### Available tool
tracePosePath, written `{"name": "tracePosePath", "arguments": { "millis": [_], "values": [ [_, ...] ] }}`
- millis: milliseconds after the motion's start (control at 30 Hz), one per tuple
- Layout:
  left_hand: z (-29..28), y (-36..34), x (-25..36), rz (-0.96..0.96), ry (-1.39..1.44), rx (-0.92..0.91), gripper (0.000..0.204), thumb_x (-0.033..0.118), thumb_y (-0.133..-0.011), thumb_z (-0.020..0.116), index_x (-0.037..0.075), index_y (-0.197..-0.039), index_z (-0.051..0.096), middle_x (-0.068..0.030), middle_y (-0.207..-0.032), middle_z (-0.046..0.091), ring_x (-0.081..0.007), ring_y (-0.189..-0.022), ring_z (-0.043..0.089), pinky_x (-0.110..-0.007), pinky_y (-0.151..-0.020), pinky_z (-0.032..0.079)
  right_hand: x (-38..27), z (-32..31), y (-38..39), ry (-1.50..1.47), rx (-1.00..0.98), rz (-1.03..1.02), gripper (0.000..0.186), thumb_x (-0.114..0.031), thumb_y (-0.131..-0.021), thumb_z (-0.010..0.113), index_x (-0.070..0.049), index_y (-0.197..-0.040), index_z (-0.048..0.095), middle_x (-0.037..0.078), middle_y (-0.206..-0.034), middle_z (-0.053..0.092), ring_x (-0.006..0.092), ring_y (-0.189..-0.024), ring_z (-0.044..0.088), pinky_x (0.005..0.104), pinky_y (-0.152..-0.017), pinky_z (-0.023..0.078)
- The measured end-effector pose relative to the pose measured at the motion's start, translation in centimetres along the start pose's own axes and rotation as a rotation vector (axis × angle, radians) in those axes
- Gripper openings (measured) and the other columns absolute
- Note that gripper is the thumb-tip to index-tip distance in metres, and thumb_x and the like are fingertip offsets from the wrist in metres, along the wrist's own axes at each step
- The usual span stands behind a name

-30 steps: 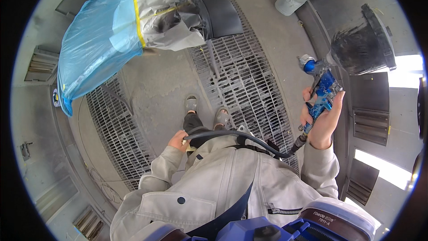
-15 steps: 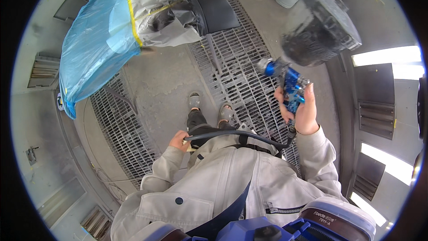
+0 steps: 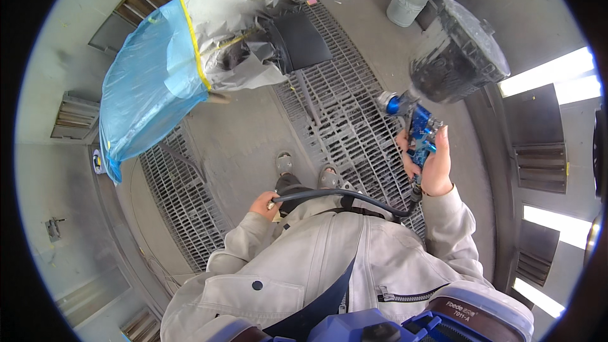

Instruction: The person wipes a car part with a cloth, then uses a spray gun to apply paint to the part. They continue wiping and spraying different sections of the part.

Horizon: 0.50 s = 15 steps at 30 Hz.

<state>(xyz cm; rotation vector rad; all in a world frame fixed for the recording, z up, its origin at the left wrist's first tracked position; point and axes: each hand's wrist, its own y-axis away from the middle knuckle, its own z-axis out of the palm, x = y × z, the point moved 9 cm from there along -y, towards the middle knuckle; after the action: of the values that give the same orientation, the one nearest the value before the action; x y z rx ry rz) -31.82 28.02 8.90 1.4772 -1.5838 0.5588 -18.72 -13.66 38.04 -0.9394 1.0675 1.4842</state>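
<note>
So, the right hand (image 3: 429, 164) is curled round the grip of a blue spray gun (image 3: 416, 125), which is up over the floor grate (image 3: 361, 133) on the right, with a big dark cup (image 3: 457, 54) on it. Down by the belly, the left hand (image 3: 261, 205) is closed round a black hose (image 3: 329, 192) that runs across the coat (image 3: 316, 240) to the gun's bottom end. Up ahead, well apart from the gun, a black panel (image 3: 303, 39) sits next to a silver sheet (image 3: 231, 0) and a blue sheet (image 3: 149, 73).
</note>
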Motion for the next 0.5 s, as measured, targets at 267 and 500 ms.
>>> {"name": "tracePosePath", "arguments": {
  "millis": [267, 500],
  "values": [
    [0.3, -3.8, 3.9, 0.058, -0.101, -0.050, 0.032, 0.024, -0.094, 0.078, 0.010, -0.123, 0.071, -0.0152, -0.119, 0.074, -0.0359, -0.111, 0.071, -0.042, -0.098, 0.055, -2.4, -1.1, 0.5, -0.074, 0.127, 0.066, 0.073, -0.065, -0.112, 0.030, 0.003, -0.120, 0.059, 0.010, -0.090, 0.065, 0.0086, -0.043, 0.040, 0.0247, -0.040, 0.035],
    [0.7, -8.9, 3.6, 0.036, -0.227, -0.229, 0.034, 0.024, -0.094, 0.078, 0.013, -0.125, 0.071, -0.0141, -0.119, 0.075, -0.0364, -0.109, 0.072, -0.042, -0.098, 0.056, -4.8, -0.5, -0.4, -0.096, 0.100, 0.075, 0.075, -0.069, -0.110, 0.032, 0.000, -0.121, 0.060, 0.009, -0.090, 0.064, 0.0081, -0.044, 0.038, 0.0246, -0.039, 0.035]
  ]
}}
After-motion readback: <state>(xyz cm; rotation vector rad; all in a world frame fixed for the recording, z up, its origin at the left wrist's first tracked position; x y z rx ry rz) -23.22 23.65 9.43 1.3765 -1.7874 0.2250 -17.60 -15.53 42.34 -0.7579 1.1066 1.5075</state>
